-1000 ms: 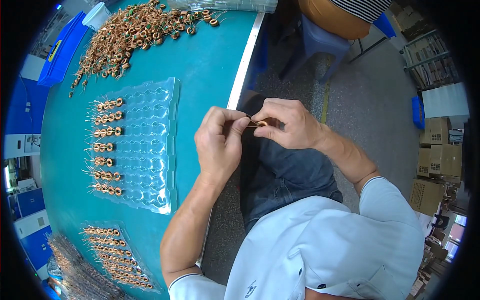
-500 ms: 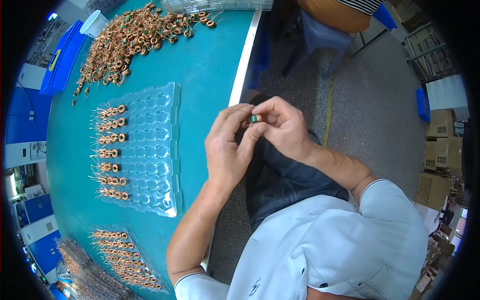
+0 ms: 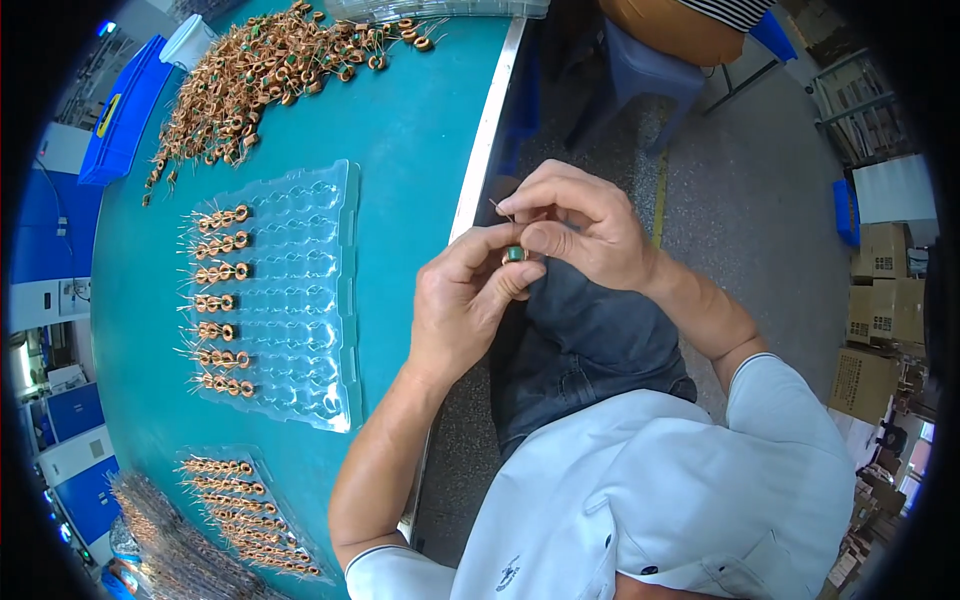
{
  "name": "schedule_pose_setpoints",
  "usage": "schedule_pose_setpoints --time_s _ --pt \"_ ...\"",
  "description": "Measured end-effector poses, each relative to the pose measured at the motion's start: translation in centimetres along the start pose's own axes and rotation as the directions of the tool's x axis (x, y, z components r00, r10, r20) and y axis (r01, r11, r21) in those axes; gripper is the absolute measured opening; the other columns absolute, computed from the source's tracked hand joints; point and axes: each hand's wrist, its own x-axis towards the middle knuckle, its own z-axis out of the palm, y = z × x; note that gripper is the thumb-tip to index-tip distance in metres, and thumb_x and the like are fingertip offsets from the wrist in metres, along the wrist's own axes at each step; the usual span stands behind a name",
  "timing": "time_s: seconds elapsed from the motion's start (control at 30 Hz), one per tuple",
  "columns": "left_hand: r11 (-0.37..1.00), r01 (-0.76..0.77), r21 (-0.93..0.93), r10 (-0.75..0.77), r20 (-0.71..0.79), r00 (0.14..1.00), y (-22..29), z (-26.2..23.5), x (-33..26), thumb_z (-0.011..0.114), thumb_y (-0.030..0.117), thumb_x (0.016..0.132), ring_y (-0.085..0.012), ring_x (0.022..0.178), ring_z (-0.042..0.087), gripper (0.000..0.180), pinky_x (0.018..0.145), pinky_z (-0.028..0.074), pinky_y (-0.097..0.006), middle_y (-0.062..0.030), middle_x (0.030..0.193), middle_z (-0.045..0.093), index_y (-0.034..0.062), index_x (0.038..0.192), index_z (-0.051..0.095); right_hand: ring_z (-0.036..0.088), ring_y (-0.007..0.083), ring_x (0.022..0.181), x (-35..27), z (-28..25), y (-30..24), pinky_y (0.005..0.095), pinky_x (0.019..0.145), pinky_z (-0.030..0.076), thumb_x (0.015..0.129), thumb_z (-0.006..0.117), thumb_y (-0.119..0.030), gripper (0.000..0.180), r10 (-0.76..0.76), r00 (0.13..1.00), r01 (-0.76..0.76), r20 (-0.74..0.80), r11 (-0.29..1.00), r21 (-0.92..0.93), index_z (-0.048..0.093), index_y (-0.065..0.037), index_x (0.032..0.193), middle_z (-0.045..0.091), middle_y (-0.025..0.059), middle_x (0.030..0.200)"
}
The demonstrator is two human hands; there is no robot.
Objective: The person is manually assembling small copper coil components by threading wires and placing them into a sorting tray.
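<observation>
The left hand (image 3: 452, 300), fingers pinching the green-and-copper coil (image 3: 515, 254) beside the counter (image 3: 420, 125), should brace it steadily so the right hand (image 3: 592, 225), fingers pinching a thin wire (image 3: 496, 206), can work without kinking.

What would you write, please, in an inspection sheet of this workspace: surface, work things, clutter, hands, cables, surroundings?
Surface: green tabletop, pale edge along its right side.
Work things: green-and-copper coil, in hand; clear tray with short rows of coils at its left.
Clutter: heap of loose coils at the far end, beside a blue bin and white bucket.
Hands: left hand pinches the coil; right hand is at a thin wire, grip unclear.
Cables: thin dark cable on the blue cabinet at left.
Surroundings: seated person on stool; cardboard boxes at right.
</observation>
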Motion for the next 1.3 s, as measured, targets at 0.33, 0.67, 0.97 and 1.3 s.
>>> schedule_pose_setpoints --time_s 0.33,0.67,0.97,1.3 --pt "0.983 0.183 0.004 -0.183 0.042 0.982 -0.2 0.2 0.0 0.075 0.013 0.086 -0.0045 0.066 0.057 0.021 0.056 0.047 -0.021 -0.0012 0.076 0.065 -0.0015 0.097 0.065 0.063 0.0158 0.066 -0.2 0.0 1.3 0.0248 0.055 0.048 0.081 0.076 -0.007 0.013 -0.273 0.958 0.261 -0.085 0.957 -0.129 0.066 0.001 0.086 0.065 0.0103 0.079" --pt "0.991 0.127 -0.045 -0.128 -0.017 0.992 -0.5 -0.1 -1.1 0.075 0.009 0.086 -0.0073 0.075 0.059 0.019 0.063 0.048 -0.022 -0.0047 0.087 0.063 -0.0021 0.096 0.064 0.051 0.0095 0.061 0.4 1.8 1.4 0.022 0.051 0.038 0.084 0.07 0.0 0.007 -0.061 0.979 0.113 -0.196 0.958 0.264 0.064 0.002 0.088 0.056 0.0063 0.077" --pt "0.948 -0.111 -0.297 0.01 -0.321 0.947 -1.3 -1.3 -0.2 0.067 0.012 0.092 -0.0144 0.077 0.06 0.019 0.063 0.051 -0.026 -0.008 0.096 0.062 -0.0004 0.105 0.062 0.055 0.0057 0.065 5.0 -0.7 1.3 0.0188 0.057 0.046 0.094 0.064 -0.008 0.017 0.087 0.955 0.033 -0.282 0.918 0.395 0.06 0.001 0.109 0.064 0.0049 0.082" --pt "0.918 -0.197 -0.345 0.056 -0.379 0.924 -1.8 -1.1 0.3 0.073 0.008 0.086 -0.0091 0.075 0.055 0.026 0.063 0.049 -0.021 -0.003 0.097 0.053 -0.001 0.109 0.066 0.064 0.0075 0.077 1.6 3.5 1.8 0.0206 0.062 0.051 0.084 0.075 -0.006 0.026 0.05 0.997 -0.038 -0.054 0.977 0.211 0.065 0.0 0.107 0.066 0.0055 0.088"
